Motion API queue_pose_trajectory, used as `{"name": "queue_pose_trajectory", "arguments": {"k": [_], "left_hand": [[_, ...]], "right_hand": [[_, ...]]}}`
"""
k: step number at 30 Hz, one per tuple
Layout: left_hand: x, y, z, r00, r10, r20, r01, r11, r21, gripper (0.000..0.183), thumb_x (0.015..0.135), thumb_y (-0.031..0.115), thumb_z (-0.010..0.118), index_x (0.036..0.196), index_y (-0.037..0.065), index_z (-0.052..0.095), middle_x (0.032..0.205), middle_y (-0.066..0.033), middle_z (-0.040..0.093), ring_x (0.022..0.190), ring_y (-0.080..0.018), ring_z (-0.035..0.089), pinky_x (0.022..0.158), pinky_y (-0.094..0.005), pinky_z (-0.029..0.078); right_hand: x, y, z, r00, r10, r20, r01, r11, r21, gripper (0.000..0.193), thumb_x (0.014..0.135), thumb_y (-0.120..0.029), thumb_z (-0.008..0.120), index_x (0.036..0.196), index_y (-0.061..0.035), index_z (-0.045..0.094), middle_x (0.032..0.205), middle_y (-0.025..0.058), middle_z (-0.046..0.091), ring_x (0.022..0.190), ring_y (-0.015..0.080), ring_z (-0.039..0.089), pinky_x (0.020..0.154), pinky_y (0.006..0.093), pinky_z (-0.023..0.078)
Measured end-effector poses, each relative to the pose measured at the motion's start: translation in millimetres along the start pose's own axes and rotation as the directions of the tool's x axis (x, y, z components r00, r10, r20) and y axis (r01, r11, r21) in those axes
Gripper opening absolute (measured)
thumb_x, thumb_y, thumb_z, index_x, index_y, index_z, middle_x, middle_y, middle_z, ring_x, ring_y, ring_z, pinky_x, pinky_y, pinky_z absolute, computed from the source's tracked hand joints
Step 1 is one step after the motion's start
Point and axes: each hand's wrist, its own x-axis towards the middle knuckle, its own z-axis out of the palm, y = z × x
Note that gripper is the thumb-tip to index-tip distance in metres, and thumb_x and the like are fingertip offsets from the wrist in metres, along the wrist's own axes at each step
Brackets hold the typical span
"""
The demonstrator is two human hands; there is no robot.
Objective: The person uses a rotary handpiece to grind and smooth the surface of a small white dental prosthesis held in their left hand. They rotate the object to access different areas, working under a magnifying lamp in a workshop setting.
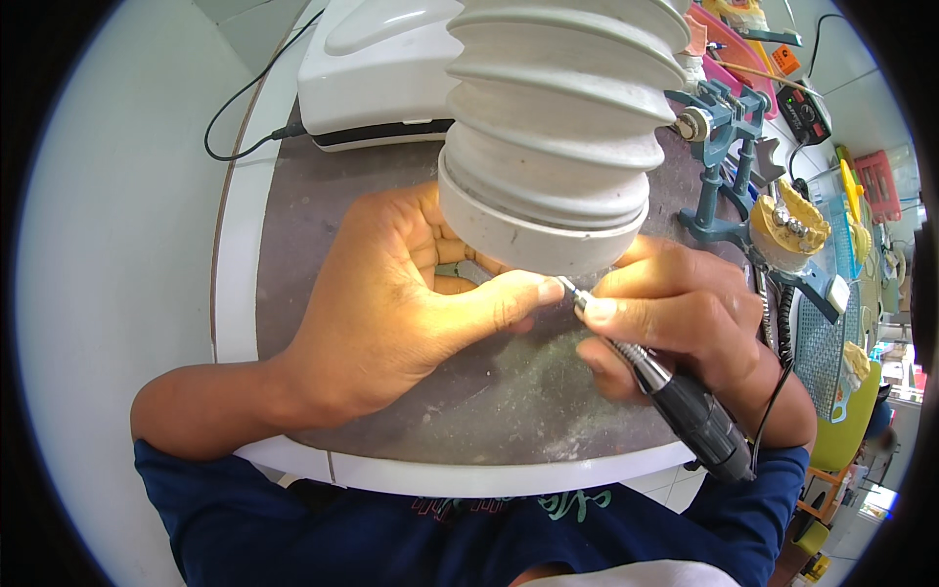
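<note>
Under the mouth of a wide white ribbed suction hose (558, 127), both my hands are close together. My right hand (685, 313) grips a black and silver rotary handpiece (675, 391) like a pen, its slim metal tip pointing up and left. That tip ends right beside the thumb tip of my left hand (401, 284). The left thumb and fingers are closed in a pinch; whatever lies between them is hidden by the thumb and the hose rim. A thin black cord hangs from the back end of the handpiece.
A white machine (381, 78) with a black cable stands at the back left. On the right are a blue-grey articulator (724, 157), a yellow dental cast with metal teeth (790, 227), a blue basket (822, 333) and a black control box (804, 112). Whitish dust marks the dark worktop (469, 421).
</note>
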Motion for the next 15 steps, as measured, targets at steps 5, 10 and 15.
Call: {"name": "queue_pose_trajectory", "arguments": {"k": [5, 10, 15], "left_hand": [[-0.2, 2.0, 0.2, 1.000, -0.019, -0.023, 0.019, 0.999, 0.040, 0.032, 0.085, 0.002, 0.069, 0.114, -0.003, 0.057, 0.094, -0.0088, 0.066, 0.080, -0.0136, 0.064, 0.069, -0.0272, 0.055], [-0.1, -2.7, 0.2, 0.999, 0.029, -0.025, -0.029, 1.000, 0.012, 0.033, 0.084, 0.002, 0.069, 0.115, -0.003, 0.057, 0.096, -0.0087, 0.065, 0.082, -0.0138, 0.065, 0.069, -0.0274, 0.056], [0.1, -3.0, 0.7, 0.999, 0.034, -0.023, -0.034, 0.999, -0.010, 0.035, 0.084, 0.003, 0.070, 0.116, -0.002, 0.056, 0.097, -0.0086, 0.065, 0.084, -0.0138, 0.065, 0.071, -0.0269, 0.057]], "right_hand": [[0.9, -1.4, -2.3, 1.000, 0.028, 0.012, -0.028, 1.000, -0.014, 0.022, 0.070, 0.000, 0.079, 0.087, 0.0013, 0.064, 0.077, 0.0133, 0.065, 0.070, 0.0266, 0.070, 0.063, 0.0337, 0.060], [2.1, -3.6, -3.7, 0.999, 0.038, 0.023, -0.037, 0.999, -0.018, 0.023, 0.070, 0.000, 0.079, 0.088, 0.0015, 0.065, 0.078, 0.0130, 0.065, 0.075, 0.0289, 0.071, 0.063, 0.0339, 0.060], [3.4, -5.3, -6.1, 0.997, 0.047, 0.057, -0.046, 0.999, -0.019, 0.023, 0.070, 0.000, 0.079, 0.089, 0.0017, 0.065, 0.079, 0.0130, 0.065, 0.079, 0.0304, 0.072, 0.066, 0.0342, 0.060]]}}
